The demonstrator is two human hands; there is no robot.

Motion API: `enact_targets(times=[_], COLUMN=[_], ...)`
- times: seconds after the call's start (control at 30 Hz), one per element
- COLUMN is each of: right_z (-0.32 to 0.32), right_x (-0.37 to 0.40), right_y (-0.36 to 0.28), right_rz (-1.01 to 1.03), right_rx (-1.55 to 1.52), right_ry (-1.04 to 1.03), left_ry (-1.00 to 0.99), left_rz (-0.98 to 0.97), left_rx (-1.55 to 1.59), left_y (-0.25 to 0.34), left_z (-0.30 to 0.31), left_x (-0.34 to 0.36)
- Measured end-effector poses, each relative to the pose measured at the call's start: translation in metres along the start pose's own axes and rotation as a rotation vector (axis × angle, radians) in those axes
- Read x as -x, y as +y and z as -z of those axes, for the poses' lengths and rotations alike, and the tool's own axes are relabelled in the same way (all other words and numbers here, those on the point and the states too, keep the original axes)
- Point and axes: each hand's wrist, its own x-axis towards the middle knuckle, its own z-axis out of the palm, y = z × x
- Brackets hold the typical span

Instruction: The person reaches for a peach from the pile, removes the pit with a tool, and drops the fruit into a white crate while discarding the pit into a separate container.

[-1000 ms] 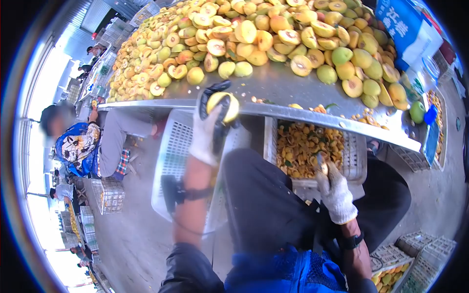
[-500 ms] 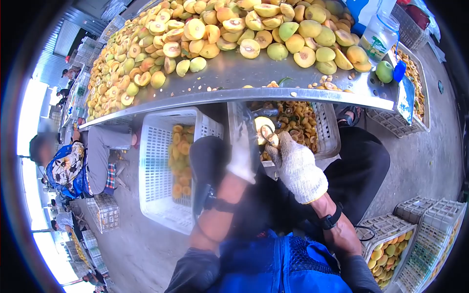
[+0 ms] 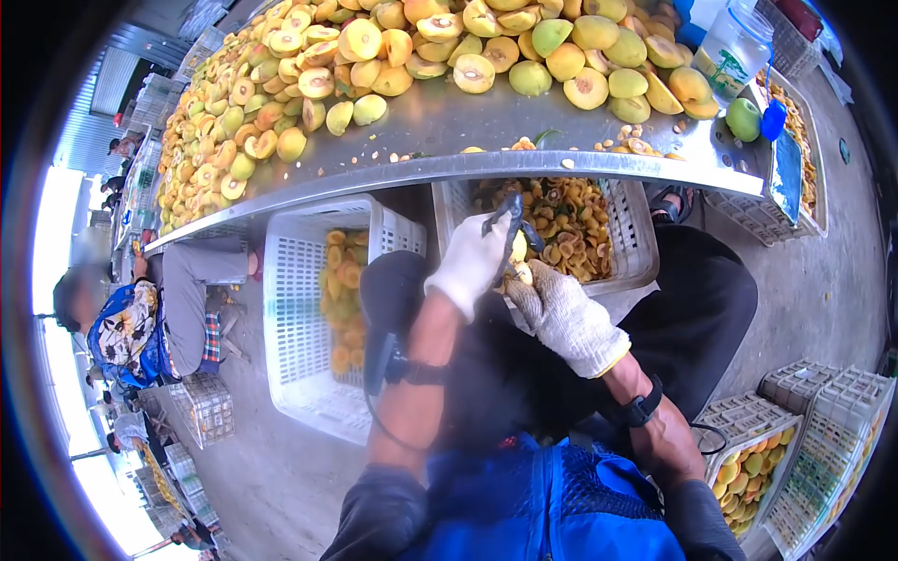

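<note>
The left hand (image 3: pixel 472 262) grips a peach half (image 3: pixel 517 246) just under the table (image 3: pixel 449 122) front edge, above a crate (image 3: pixel 640 245). The right hand (image 3: pixel 566 318) pinches a small scoop (image 3: pixel 524 274) against it, probably digging out the pit. The next move needs a careful twist.

We see rough, matt cloth gloves on our left hand (image 3: pixel 477 262) and right hand (image 3: pixel 566 318), a matt-skinned peach (image 3: pixel 517 246), a glossy metal table (image 3: pixel 449 122), plastic crates (image 3: pixel 299 309).

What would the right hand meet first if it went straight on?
Probably the peach half held in the left hand: the right hand aims its fingertips at it, nearly touching. Depth is unclear.
</note>
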Motion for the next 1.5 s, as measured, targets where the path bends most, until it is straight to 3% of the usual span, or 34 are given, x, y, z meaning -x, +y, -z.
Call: enact_targets(times=[0.07,0.17,0.23,0.37,0.47,0.57,0.63,0.67,0.73,0.83,0.9,0.93,1.0,1.07,1.1,1.13,1.17,1.23,1.27,1.3,1.37,1.43,1.5], right_z=[0.001,-0.002,-0.007,-0.001,0.014,0.015,0.015,0.014,0.014,0.017,0.016,0.020,0.034,0.032,0.027,0.030,0.031,0.041,0.043,0.044,0.046,0.046,0.043], right_x=[0.000,-0.001,0.000,0.005,0.005,0.009,0.011,0.013,0.014,0.013,0.015,0.016,0.018,0.011,0.009,0.012,0.014,0.020,0.019,0.016,0.017,0.018,0.016], right_y=[0.000,0.000,0.000,-0.005,-0.008,0.005,0.003,0.001,-0.009,-0.009,-0.009,-0.011,-0.008,0.013,0.033,0.038,0.049,0.031,0.042,0.059,0.071,0.072,0.086], right_rz=[0.011,0.004,-0.009,-0.062,-0.107,-0.196,-0.313,-0.366,-0.429,-0.417,-0.227,-0.244,-0.292,-0.133,-0.088,-0.053,-0.023,-0.027,-0.067,-0.103,-0.146,-0.144,-0.070], right_rx=[-0.052,-0.047,-0.092,-0.317,-0.334,-0.554,-0.869,-1.006,-1.197,-1.202,-0.943,-0.924,-0.881,-0.290,0.094,0.271,0.233,0.148,0.313,0.476,0.655,0.711,0.595], right_ry=[0.029,0.051,0.021,-0.139,-0.371,-0.451,-0.480,-0.486,-0.478,-0.535,-0.418,-0.404,-0.406,-0.072,0.138,0.188,0.207,0.198,0.133,0.069,-0.018,-0.070,0.124], left_ry=[0.062,0.105,0.157,0.182,0.073,-0.064,-0.160,-0.133,-0.084,-0.077,-0.164,-0.217,0.052,0.370,0.453,0.607,0.801,0.905,0.954,0.916,0.956,0.876,0.822], left_rz=[-0.016,-0.284,-0.028,-0.171,-0.250,-0.272,-0.282,-0.289,-0.208,-0.086,-0.062,-0.047,0.001,0.088,-0.078,-0.184,-0.239,-0.114,-0.051,-0.262,0.008,-0.170,-0.289], left_rx=[0.388,0.521,0.694,0.464,0.601,0.650,0.780,0.733,0.925,1.246,1.418,1.474,1.334,1.148,0.790,0.329,-0.050,-0.044,-0.036,-0.605,-0.861,-0.601,-0.357], left_y=[0.022,0.008,0.012,0.023,0.030,0.026,0.025,0.029,0.023,0.013,-0.024,-0.029,-0.001,0.029,-0.004,-0.037,-0.069,-0.022,0.002,-0.015,-0.021,-0.026,-0.022], left_z=[-0.005,-0.014,-0.018,-0.018,-0.015,-0.012,-0.013,-0.013,-0.022,-0.035,-0.034,-0.027,-0.017,0.003,0.028,0.052,0.077,0.101,0.114,0.141,0.163,0.176,0.186], left_x=[0.021,0.022,0.022,0.030,0.034,0.030,0.028,0.029,0.026,0.018,0.003,-0.002,0.014,0.033,0.041,0.048,0.054,0.072,0.082,0.085,0.088,0.074,0.055])
